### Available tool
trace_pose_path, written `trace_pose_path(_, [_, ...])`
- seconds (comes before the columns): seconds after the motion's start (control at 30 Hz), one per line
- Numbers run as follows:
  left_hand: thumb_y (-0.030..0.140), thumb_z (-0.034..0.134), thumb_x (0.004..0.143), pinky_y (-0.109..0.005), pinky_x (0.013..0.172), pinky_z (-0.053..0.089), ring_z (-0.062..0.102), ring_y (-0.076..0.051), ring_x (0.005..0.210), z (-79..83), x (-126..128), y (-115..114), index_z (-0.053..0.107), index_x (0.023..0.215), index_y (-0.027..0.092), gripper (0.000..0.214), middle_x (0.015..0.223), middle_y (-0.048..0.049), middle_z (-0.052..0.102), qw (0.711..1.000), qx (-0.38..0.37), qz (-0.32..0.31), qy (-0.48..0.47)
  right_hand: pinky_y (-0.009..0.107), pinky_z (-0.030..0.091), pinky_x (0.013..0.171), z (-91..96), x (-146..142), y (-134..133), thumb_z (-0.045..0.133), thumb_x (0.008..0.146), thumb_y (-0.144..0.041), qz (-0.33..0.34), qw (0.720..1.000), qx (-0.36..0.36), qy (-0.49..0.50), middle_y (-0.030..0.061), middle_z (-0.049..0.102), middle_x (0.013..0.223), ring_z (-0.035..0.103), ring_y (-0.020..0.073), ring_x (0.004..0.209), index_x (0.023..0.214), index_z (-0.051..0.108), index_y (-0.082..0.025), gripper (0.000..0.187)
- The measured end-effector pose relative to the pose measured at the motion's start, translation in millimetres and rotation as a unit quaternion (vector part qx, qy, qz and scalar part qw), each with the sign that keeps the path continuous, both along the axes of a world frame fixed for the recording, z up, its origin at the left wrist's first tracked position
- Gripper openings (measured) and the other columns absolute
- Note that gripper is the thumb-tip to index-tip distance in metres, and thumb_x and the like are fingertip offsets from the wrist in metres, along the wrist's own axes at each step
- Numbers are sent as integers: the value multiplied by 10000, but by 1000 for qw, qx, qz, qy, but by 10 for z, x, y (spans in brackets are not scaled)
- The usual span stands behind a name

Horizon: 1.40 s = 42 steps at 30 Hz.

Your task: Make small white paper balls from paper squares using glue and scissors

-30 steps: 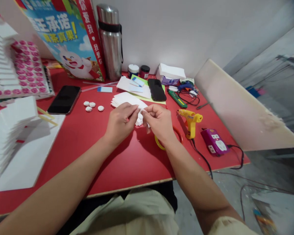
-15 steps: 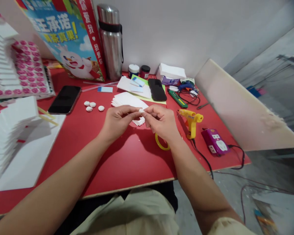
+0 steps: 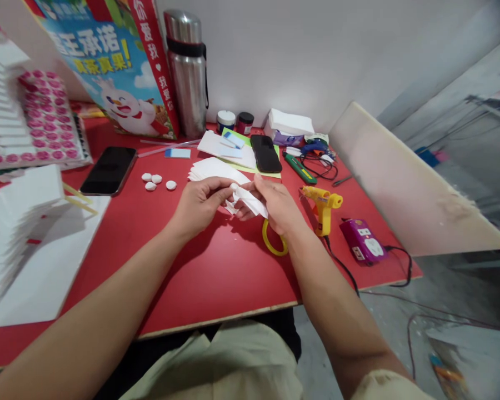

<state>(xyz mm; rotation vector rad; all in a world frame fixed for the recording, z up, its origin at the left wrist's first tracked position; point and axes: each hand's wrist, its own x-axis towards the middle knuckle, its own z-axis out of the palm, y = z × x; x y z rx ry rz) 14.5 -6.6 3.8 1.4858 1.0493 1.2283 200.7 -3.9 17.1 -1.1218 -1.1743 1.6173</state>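
Observation:
My left hand (image 3: 202,205) pinches the balled end of a crumpled strip of thin white paper (image 3: 253,201) between thumb and fingertips. The rest of the strip slants down to the right, into my right hand (image 3: 277,203), whose curled fingers lie behind it. Just beyond my hands is a fanned stack of white paper sheets (image 3: 216,168). Several small white wads (image 3: 150,186) rest on the red table (image 3: 216,272) to the left. A yellow tape ring (image 3: 276,253) lies under my right wrist, which partly hides it.
To the right are a yellow glue gun (image 3: 324,208) and a purple power socket box (image 3: 363,241) with cords. Fanned white boards (image 3: 20,222) and a phone (image 3: 109,171) are on the left. A steel flask (image 3: 186,78) stands at the back, beside a printed bag (image 3: 120,72).
The white paper, earlier only a small lump between my fingertips, now shows as a longer loose strip. My right fingers have shifted down behind it, while my left hand has hardly moved.

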Motion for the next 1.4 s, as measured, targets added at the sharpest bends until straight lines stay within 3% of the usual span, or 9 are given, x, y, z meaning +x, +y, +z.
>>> trace_pose_path(0.2, [305,703,877,-268,725,538,664,-163,730,0,-25,6,800,973,138,216,769,-41,735,1000,5,6,7,250,536,460,20,-28,-34,749,877,-395,27,997,-39,55,10,693,707,573,109,508,1044,755,-154,293])
trace_pose_path(0.3, [292,683,893,-276,746,538,673,-163,726,8,-14,-11,797,978,139,209,773,-41,745,1000,2,-9,4,274,570,507,31,-13,-34,727,898,-350,64,991,-71,95,22,692,760,604,119,553,1077,742,-147,271])
trace_pose_path(0.5, [296,729,868,-281,758,530,675,-161,736,6,4,-25,797,928,142,179,770,-40,744,999,-15,-23,-21,246,552,514,19,11,-8,816,821,-293,78,986,-69,130,-19,646,689,578,95,529,1115,742,-153,334])
trace_pose_path(0.73, [363,811,798,-281,688,517,646,-142,653,-22,20,-13,793,871,151,225,728,-31,721,985,-113,-55,-118,268,577,591,42,33,-4,886,742,-295,64,992,-52,91,37,747,803,678,140,662,1093,768,-152,396])
trace_pose_path(0.9, [340,788,800,-316,776,533,680,-176,722,-4,2,-6,794,877,151,204,764,-55,754,991,-109,-54,-61,319,593,672,17,61,18,872,744,-268,82,992,-75,60,59,770,854,691,148,659,1160,732,-152,454])
trace_pose_path(1.0, [347,738,835,-332,793,539,692,-196,754,7,3,-13,785,835,155,198,783,-68,764,994,-88,-57,-16,252,515,586,-1,42,12,862,749,-272,86,992,-80,50,41,743,810,655,134,664,1155,734,-158,441])
trace_pose_path(1.17, [380,802,768,-317,726,538,661,-180,696,13,42,-29,790,837,157,233,737,-62,744,987,-134,-56,-64,196,349,519,-8,6,-22,796,830,-360,97,993,-62,17,7,695,807,497,71,594,1211,738,-208,415])
trace_pose_path(1.3, [387,888,670,-267,633,498,588,-125,608,-31,68,-30,779,773,147,284,685,-41,700,970,-191,-45,-140,220,339,550,-18,9,-7,754,849,-393,99,994,-24,-37,1,674,832,454,77,608,1270,711,-195,468])
trace_pose_path(1.4, [414,913,635,-250,587,472,560,-107,584,-67,65,-23,775,770,144,331,688,-39,693,964,-211,-26,-160,254,366,596,-53,1,13,729,852,-390,56,989,69,-121,-15,642,793,466,99,628,1289,687,-166,493])
